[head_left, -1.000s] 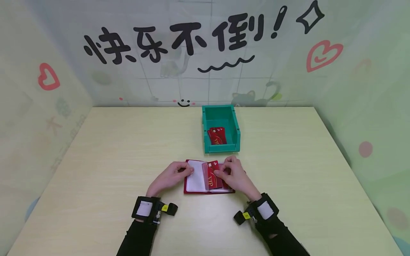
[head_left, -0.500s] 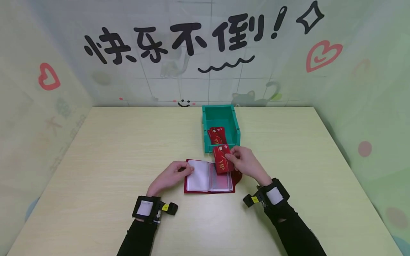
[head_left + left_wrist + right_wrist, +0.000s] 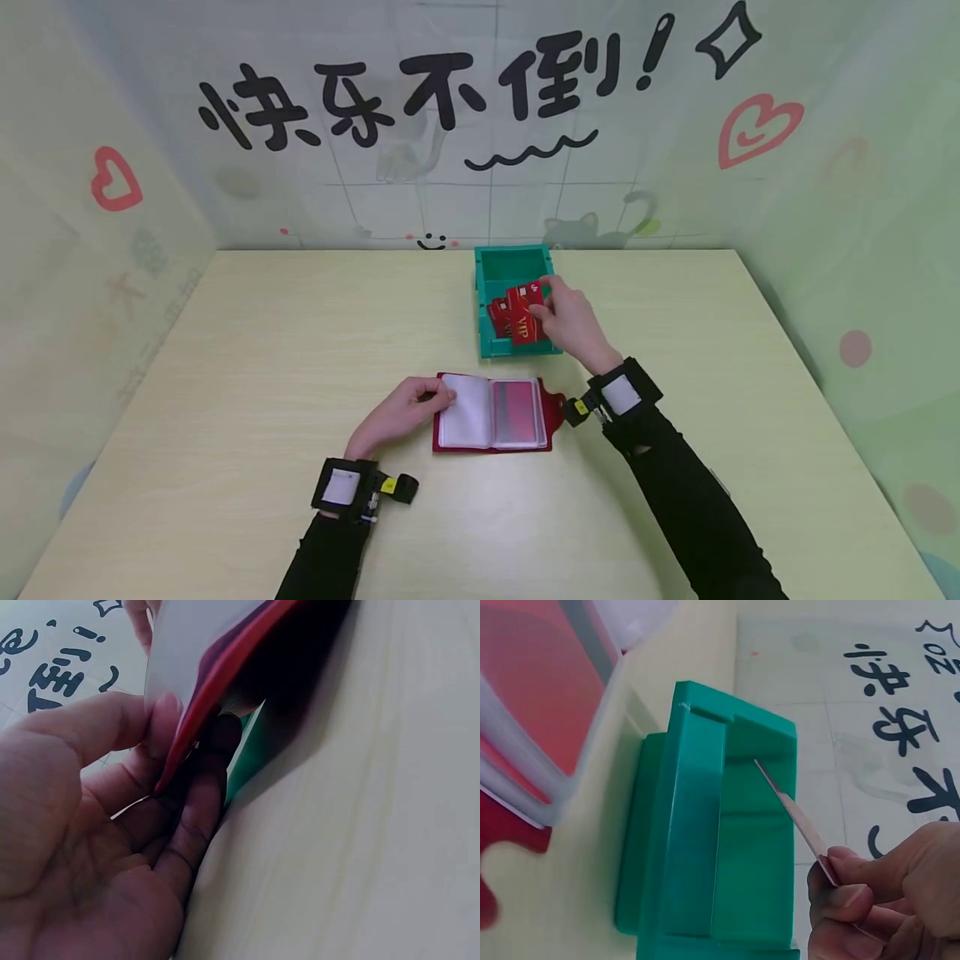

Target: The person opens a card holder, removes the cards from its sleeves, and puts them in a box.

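A person sits at a pale wooden tabletop (image 3: 247, 350), both forearms in black sleeves with wrist-worn cameras. The right hand (image 3: 570, 321) pinches a red card (image 3: 525, 315) marked VIP between thumb and fingertips, holding it tilted above the open top of a green bin (image 3: 484, 310) that stands near the middle of the tabletop toward the far edge. More red cards (image 3: 498, 317) lie inside the bin beneath it. From the right wrist view the held card (image 3: 793, 812) shows edge-on as a thin sliver, gripped at one short end. It looks light, thin, stiff and smooth, so it is likely to slip unless pinched firmly on its flat faces near an edge, and it may flex a little under pressure. The left hand (image 3: 397, 410) rests at the left edge of an open red card holder (image 3: 491, 414) lying flat just nearer than the bin. Its thumb lies on the clear plastic sleeve pages and its fingers (image 3: 202, 817) curl under the cover (image 3: 225, 682), gripping that side. The holder appears soft and floppy, best steadied at the spine or the cover edge.
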